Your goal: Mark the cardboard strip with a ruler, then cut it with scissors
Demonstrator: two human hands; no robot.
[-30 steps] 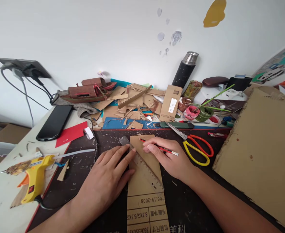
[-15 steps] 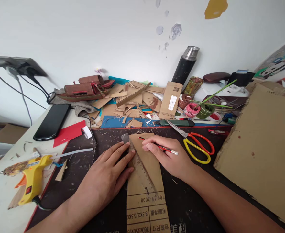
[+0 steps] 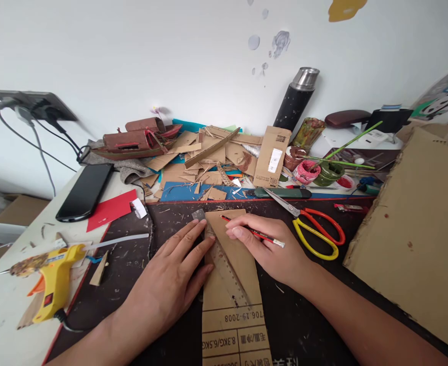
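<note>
A long cardboard strip [image 3: 233, 234] with printed text at its near end lies on the dark mat. Across it, at a slant, rests a clear ruler [image 3: 229, 274]. My left hand [image 3: 174, 267] lies flat with its fingers spread, its fingertips pressing on the ruler's upper part. My right hand [image 3: 269, 244] is closed around a red and black pencil [image 3: 257, 234], whose tip is just above or on the cardboard near its far right edge; contact cannot be made out.
Orange and yellow scissors [image 3: 319, 231] lie right of my right hand. A yellow glue gun [image 3: 58, 279] and black phone [image 3: 84, 193] are at left. Cardboard scraps [image 3: 208, 152], a flask [image 3: 296, 99] and paint pots [image 3: 307, 172] stand behind. A large cardboard piece [image 3: 418, 234] is at right.
The whole view has shifted slightly, so things appear a little further right. Both hands keep nearly the same place on the ruler and pencil.
</note>
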